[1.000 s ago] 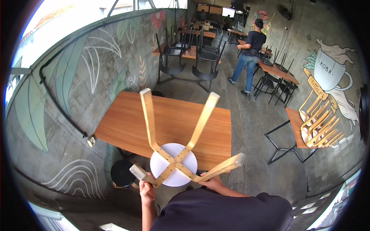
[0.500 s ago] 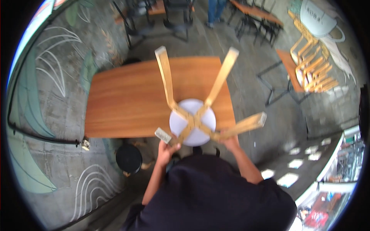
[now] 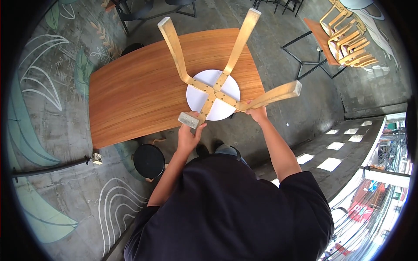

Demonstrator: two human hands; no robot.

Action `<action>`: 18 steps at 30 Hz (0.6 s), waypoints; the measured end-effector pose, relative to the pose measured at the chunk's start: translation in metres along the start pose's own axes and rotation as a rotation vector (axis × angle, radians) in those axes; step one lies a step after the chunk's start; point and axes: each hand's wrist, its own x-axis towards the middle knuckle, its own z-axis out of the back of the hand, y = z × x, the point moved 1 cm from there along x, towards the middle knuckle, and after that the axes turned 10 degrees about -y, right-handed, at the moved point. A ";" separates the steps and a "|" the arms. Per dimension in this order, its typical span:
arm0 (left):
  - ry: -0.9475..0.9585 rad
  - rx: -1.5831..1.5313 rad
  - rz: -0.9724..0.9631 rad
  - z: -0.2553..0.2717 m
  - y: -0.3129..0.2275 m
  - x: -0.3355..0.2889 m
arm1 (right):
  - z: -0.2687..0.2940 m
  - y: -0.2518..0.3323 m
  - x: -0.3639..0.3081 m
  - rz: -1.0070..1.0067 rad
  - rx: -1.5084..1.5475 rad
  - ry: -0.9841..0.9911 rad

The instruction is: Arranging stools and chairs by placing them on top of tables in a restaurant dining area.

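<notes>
Two hands, left (image 3: 188, 138) & right (image 3: 257, 114), grip upturned stool (image 3: 213, 93) legs.

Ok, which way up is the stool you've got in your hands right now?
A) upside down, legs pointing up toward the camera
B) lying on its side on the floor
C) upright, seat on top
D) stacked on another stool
A: the stool is inverted, its four wooden legs rising toward the camera over the white round seat, with the left hand and right hand each gripping a leg above the wooden table.
</notes>
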 end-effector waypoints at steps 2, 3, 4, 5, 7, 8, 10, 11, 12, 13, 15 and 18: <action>-0.047 0.060 -0.063 -0.004 0.004 -0.001 | -0.003 -0.006 0.002 -0.004 0.013 0.008; -0.071 0.057 -0.032 -0.006 0.005 -0.003 | -0.005 -0.010 0.002 0.009 -0.014 0.016; -0.091 0.056 -0.042 -0.009 0.004 -0.004 | -0.007 -0.011 0.008 0.039 -0.035 0.019; -0.115 0.035 0.009 -0.009 0.001 -0.005 | -0.010 -0.013 0.008 0.101 -0.086 -0.003; -0.088 0.103 0.046 -0.006 -0.007 -0.001 | -0.015 -0.014 0.014 0.095 -0.121 0.064; -0.059 0.196 0.012 -0.002 -0.012 0.000 | -0.020 -0.014 0.012 0.114 0.072 -0.043; 0.013 0.046 0.261 0.002 -0.018 0.005 | -0.025 -0.017 0.017 0.015 0.157 -0.011; -0.031 0.081 0.209 0.004 -0.021 0.006 | -0.025 -0.020 0.018 0.138 0.029 -0.020; -0.071 0.128 0.122 0.007 -0.023 0.003 | -0.026 -0.026 0.015 0.094 0.133 -0.083; -0.093 0.115 0.161 0.009 -0.020 -0.003 | -0.025 -0.033 0.014 0.121 0.157 -0.071; -0.168 0.051 0.272 0.024 -0.007 -0.026 | -0.033 -0.051 0.009 0.037 0.336 -0.058; -0.011 0.112 0.656 0.067 0.037 -0.090 | -0.052 -0.099 -0.025 -0.055 0.361 -0.168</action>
